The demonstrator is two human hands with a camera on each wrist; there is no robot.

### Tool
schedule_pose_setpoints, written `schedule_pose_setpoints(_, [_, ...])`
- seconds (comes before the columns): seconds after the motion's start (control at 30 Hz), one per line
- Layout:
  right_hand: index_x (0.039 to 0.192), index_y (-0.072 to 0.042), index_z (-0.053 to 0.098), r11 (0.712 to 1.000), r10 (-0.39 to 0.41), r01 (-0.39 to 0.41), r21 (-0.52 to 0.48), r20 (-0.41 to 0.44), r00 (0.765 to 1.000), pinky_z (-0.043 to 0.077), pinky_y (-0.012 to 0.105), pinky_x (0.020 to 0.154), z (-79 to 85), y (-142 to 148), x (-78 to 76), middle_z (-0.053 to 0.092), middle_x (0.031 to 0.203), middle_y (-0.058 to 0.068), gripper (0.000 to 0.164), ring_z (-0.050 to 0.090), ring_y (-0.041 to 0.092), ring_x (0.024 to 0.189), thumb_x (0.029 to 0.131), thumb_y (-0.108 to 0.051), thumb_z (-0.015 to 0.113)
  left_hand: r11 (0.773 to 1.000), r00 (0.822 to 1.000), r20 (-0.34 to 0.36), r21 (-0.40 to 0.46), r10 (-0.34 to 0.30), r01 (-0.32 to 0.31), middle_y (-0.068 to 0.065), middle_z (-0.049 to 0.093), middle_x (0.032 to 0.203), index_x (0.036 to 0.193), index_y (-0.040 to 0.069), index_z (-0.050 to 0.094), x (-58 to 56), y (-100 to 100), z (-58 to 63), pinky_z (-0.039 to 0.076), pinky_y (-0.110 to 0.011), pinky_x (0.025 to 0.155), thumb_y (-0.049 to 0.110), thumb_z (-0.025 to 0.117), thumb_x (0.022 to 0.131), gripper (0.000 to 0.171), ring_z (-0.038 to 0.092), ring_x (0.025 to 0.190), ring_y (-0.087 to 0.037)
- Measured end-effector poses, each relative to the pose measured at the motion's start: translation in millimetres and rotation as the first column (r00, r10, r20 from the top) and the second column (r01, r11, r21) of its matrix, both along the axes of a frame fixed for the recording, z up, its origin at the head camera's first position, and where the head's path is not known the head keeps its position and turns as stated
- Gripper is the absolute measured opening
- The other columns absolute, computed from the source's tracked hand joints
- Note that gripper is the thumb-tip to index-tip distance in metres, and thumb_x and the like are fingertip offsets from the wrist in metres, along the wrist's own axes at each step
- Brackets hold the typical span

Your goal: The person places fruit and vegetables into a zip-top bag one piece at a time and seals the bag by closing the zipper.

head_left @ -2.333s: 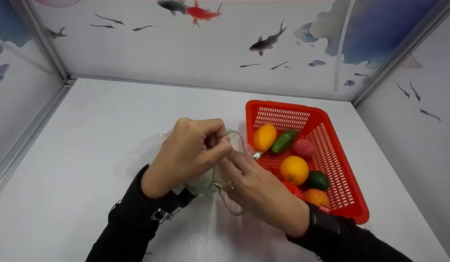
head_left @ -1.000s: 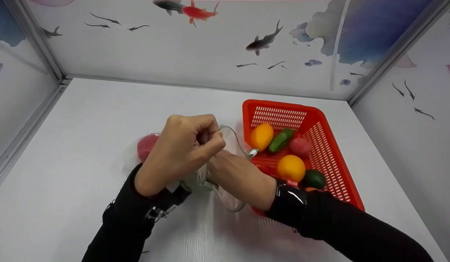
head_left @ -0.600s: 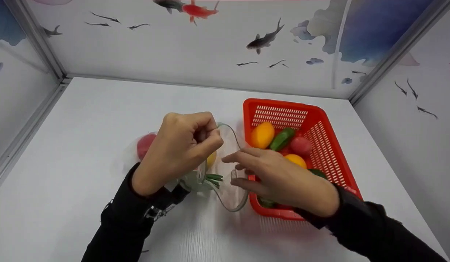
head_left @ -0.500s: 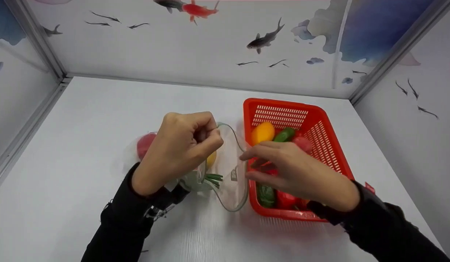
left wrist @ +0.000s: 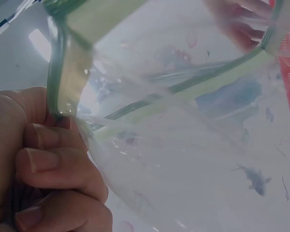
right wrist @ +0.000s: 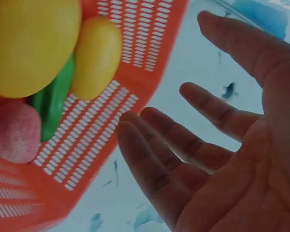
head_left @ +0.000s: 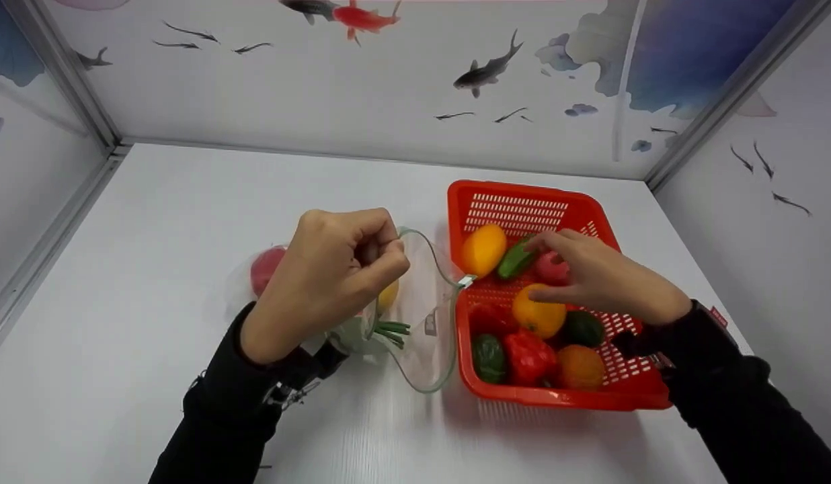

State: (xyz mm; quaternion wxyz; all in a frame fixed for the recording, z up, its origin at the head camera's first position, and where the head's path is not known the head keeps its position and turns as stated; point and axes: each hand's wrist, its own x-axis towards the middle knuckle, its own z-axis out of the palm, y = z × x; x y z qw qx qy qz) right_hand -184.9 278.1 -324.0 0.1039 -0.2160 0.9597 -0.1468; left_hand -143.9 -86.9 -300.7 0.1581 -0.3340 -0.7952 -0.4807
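Observation:
My left hand (head_left: 328,282) pinches the green rim of a clear zip bag (head_left: 429,363), whose mouth gapes toward the basket. In the left wrist view, curled fingers (left wrist: 63,166) hold the rim's corner. Green stalks (head_left: 392,331) and part of a yellow thing (head_left: 388,296) show at the bag, partly hidden by that hand. My right hand (head_left: 604,275) hovers over the red basket (head_left: 563,402), fingers spread and holding nothing. Under it lie a pink fruit (head_left: 551,270), a cucumber (head_left: 513,263) and an orange (head_left: 538,316).
A mango-like yellow fruit (head_left: 484,250), a red bell pepper (head_left: 528,356), an avocado-like dark green fruit (head_left: 583,328) and a second orange fruit (head_left: 580,368) share the basket. Left of my left hand, a reddish round thing (head_left: 264,270) sits in clear plastic. Printed walls enclose the white table (head_left: 187,202).
My right hand has left the bag's mouth and moved right over the basket, its fingers opening out. The stalks and yellow thing have come into sight. My left hand keeps its pinch on the rim.

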Motion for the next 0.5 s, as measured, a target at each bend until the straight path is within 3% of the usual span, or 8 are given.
schedule_pose_setpoints(0.1, [0.139, -0.01, 0.06, 0.997, -0.016, 0.009, 0.075, 0.087, 0.996, 0.056, 0.06, 0.103, -13.0, 7.6, -5.5, 0.065, 0.134, 0.017, 0.066, 0.062, 0.035, 0.121, 0.089, -0.042, 0.087, 1.0, 1.0, 0.002, 0.0, 0.0, 0.0, 0.007, 0.045, 0.059, 0.068, 0.01, 0.057, -0.2, 0.2, -0.3, 0.028, -0.021, 0.05, 0.003, 0.057, 0.09, 0.022, 0.04, 0.051, -0.008])
schedule_pose_setpoints(0.2, [0.137, -0.01, 0.061, 0.995, -0.017, 0.002, 0.102, 0.148, 0.989, 0.055, 0.059, 0.105, -23.6, 11.8, -8.8, 0.064, 0.131, 0.015, 0.068, 0.06, 0.034, 0.119, 0.086, -0.046, 0.088, 1.0, 1.0, -0.001, -0.004, -0.001, 0.001, 0.006, 0.045, 0.059, 0.069, 0.01, 0.057, -0.8, 0.4, 0.0, 0.028, -0.021, 0.05, 0.003, 0.057, 0.09, 0.022, 0.04, 0.051, -0.009])
schedule_pose_setpoints(0.5, [0.136, -0.014, 0.064, 0.994, -0.02, -0.005, 0.112, 0.222, 0.975, 0.053, 0.058, 0.109, -41.2, 12.9, -13.9, 0.06, 0.134, 0.013, 0.066, 0.054, 0.031, 0.122, 0.084, -0.046, 0.088, 1.0, 1.0, 0.009, -0.01, 0.0, 0.0, 0.005, 0.046, 0.06, 0.069, 0.009, 0.058, -2.7, -0.5, -2.1, 0.03, -0.021, 0.05, 0.003, 0.057, 0.09, 0.022, 0.041, 0.051, -0.009])
